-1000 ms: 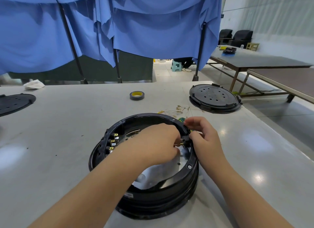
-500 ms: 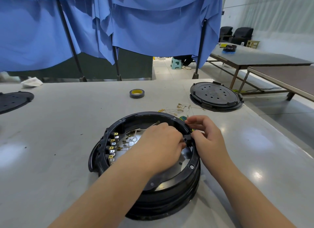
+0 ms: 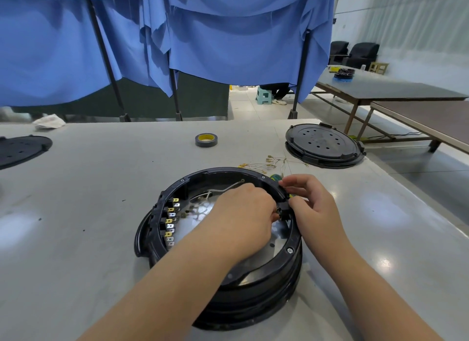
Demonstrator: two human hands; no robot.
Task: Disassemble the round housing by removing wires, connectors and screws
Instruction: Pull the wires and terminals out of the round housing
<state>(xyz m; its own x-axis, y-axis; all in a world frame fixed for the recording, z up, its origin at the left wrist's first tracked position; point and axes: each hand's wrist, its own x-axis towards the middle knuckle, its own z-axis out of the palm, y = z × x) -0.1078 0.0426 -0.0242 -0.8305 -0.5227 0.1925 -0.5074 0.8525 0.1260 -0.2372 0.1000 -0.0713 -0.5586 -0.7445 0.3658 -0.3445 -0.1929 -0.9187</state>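
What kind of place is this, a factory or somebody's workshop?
Probably a workshop or a set-up for recording manual work, not a home. Long plain worktables stand in rows, blue cloth screens hang on poles behind the bench, and removed wires lie beside the opened round housing.

Your left forearm comes in from about seven o'clock, and your left hand (image 3: 243,213) is knuckles-up with its fingers curled down toward three o'clock, fingertips hidden beneath it. Your right forearm enters from five o'clock; your right hand (image 3: 313,203) has thumb and forefinger pinched together at its nine o'clock side, close to the left hand.
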